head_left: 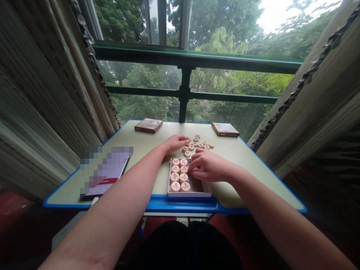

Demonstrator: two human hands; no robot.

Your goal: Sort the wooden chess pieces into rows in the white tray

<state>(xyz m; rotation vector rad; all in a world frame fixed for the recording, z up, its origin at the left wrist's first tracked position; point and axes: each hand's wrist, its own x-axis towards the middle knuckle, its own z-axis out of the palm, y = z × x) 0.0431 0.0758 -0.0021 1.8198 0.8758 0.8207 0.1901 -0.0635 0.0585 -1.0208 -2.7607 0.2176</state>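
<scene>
Head view: flat case (149, 125) beyond left hand (176, 143); right hand (207, 165) partly blocks white xiangqi box (191, 194); cannot tell either grip.

1. The left hand (176, 143) is at the loose round pieces (191, 147) on the surface (239, 153).
2. The right hand (206, 165) reaches over the open box (198, 187), beside two columns of red-marked pieces (174, 177).
3. Two flat cases (148, 125) lie farther back.
</scene>
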